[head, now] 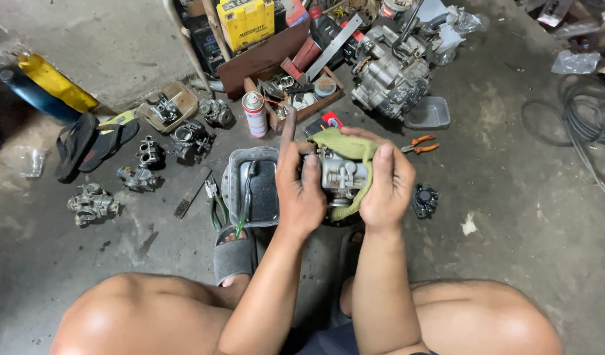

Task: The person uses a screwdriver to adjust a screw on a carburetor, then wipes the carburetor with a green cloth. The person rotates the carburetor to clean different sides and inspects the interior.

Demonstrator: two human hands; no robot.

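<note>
The left hand (301,190) grips a small metal carburetor (342,176) by its left side, index finger raised straight up, while the right hand (388,184) closes around its right side through a folded green rag (345,148); the part is held in the air above the concrete floor (513,217), just right of a grey metal tray (240,177). For wiping like this, it seems best to keep the rag between palm and metal and turn the body slowly, so ports stay free of lint. Near the floor's far edge, a yellow rectangular box (248,22) with dark print stands upright; a white spray can (254,115) with a red band stands nearer, beside a wooden tray (273,121) of small parts. 2 orange-handled pliers (419,144) lie right of the hands.
</note>
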